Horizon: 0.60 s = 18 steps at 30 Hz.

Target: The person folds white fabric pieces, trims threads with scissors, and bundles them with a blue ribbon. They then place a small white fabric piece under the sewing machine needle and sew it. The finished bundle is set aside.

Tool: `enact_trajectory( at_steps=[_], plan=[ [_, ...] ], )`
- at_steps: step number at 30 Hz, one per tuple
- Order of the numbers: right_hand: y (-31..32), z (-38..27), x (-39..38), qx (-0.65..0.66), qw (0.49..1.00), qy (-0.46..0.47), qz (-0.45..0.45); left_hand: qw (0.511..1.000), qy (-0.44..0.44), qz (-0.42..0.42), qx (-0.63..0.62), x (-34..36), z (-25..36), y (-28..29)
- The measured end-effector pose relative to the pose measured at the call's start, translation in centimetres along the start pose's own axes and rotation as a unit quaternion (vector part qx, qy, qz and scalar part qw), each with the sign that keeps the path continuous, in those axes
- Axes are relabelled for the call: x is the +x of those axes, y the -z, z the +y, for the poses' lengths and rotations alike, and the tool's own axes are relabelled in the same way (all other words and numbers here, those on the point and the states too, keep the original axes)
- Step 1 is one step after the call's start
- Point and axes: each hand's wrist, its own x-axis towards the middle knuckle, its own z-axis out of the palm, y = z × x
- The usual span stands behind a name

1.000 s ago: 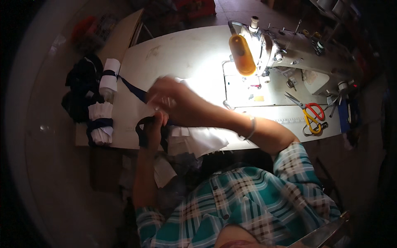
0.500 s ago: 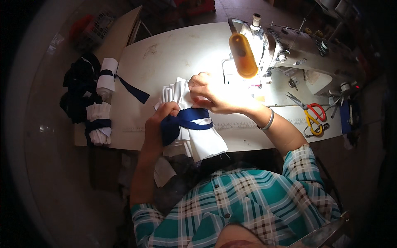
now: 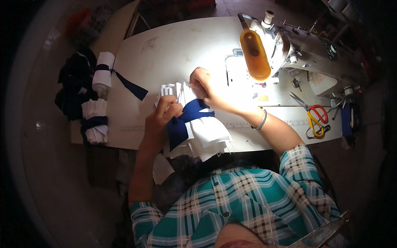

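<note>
A bundle of white fabric pieces (image 3: 211, 132) lies at the table's near edge, with a navy fabric strip (image 3: 194, 110) wrapped around its middle. One broad end of the strip hangs over the bundle's left side. My left hand (image 3: 166, 109) is closed on the bundle's left edge, its thumb beside the strip. On the far right edge of the bundle, my right hand (image 3: 203, 87) has its fingers curled in a pinch on the white fabric just beyond the strip. Strong lamp light washes out part of that hand. Loose threads fray from the near edge of the pieces.
A sewing machine (image 3: 326, 70) with an amber lamp (image 3: 255, 56) stands at the right. Scissors (image 3: 316, 118) with red and yellow handles lie before it. At the left are a tied white roll (image 3: 102, 76), another tied bundle (image 3: 94, 109) and a dark fabric heap (image 3: 76, 82).
The bundle has turned slightly, and its near edge spreads more. The navy end hangs lower and farther right. My right hand has lifted a little away from the strip.
</note>
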Motion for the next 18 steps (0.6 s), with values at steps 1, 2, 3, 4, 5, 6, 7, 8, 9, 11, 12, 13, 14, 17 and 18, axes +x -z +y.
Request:
enact_trajectory(
  at_steps=[1, 2, 3, 4, 5, 6, 7, 8, 9, 11, 12, 13, 14, 17, 18],
  plan=[
    [-0.4, 0.2, 0.2, -0.018, 1.0, -0.003, 0.017, 1.0, 0.002, 0.005, -0.006, 0.0, 0.0, 0.0],
    [-0.6, 0.3, 0.3, -0.035, 0.999, -0.006, 0.033, 1.0, 0.005, 0.011, -0.013, 0.1, 0.1, 0.0],
    [-0.5, 0.2, 0.4, -0.025, 0.999, -0.024, 0.008, 1.0, 0.008, 0.016, -0.02, 0.1, 0.1, -0.1],
    [-0.2, 0.1, 0.5, -0.015, 0.999, -0.042, -0.016, 0.999, 0.01, 0.035, -0.021, 0.0, -0.1, -0.4],
    [0.0, -0.3, 0.7, -0.003, 0.997, -0.056, -0.043, 0.998, 0.015, 0.055, -0.02, -0.3, -0.3, -0.7],
    [0.3, -0.6, 1.1, -0.034, 0.999, 0.006, -0.022, 0.997, 0.021, 0.076, -0.019, -0.6, -0.4, -0.8],
    [0.7, -1.1, 1.5, -0.063, 0.996, 0.067, -0.001, 0.994, 0.042, 0.093, -0.031, -0.9, -0.4, -0.9],
    [1.1, -1.7, 1.6, -0.094, 0.987, 0.126, 0.021, 0.991, 0.062, 0.109, -0.047, -1.0, -0.3, -1.2],
    [1.7, -3.0, 1.6, -0.117, 0.986, 0.117, -0.018, 0.987, 0.082, 0.124, -0.063, -1.2, -0.3, -1.5],
    [0.6, -2.8, 1.5, -0.207, 0.969, 0.125, -0.052, 0.99, 0.064, 0.114, -0.05, -0.8, -0.3, -1.5],
    [-0.2, -2.7, 1.5, -0.247, 0.958, 0.128, -0.071, 0.992, 0.059, 0.106, -0.044, -0.7, -0.3, -1.5],
    [-0.7, -2.8, 1.8, -0.218, 0.97, 0.063, -0.092, 0.992, 0.048, 0.116, -0.034, -0.5, -0.5, -1.6],
    [-0.3, -3.5, 2.4, -0.192, 0.972, 0.063, -0.12, 0.992, 0.059, 0.107, -0.032, -0.7, -0.3, -1.5],
    [-0.2, -4.2, 3.4, -0.216, 0.958, 0.005, -0.188, 0.993, 0.071, 0.09, -0.024, 0.1, 0.4, -1.0],
    [-0.6, -3.7, 3.2, -0.201, 0.967, 0.036, -0.151, 0.993, 0.074, 0.084, -0.04, 0.1, 0.5, -1.0]
  ],
)
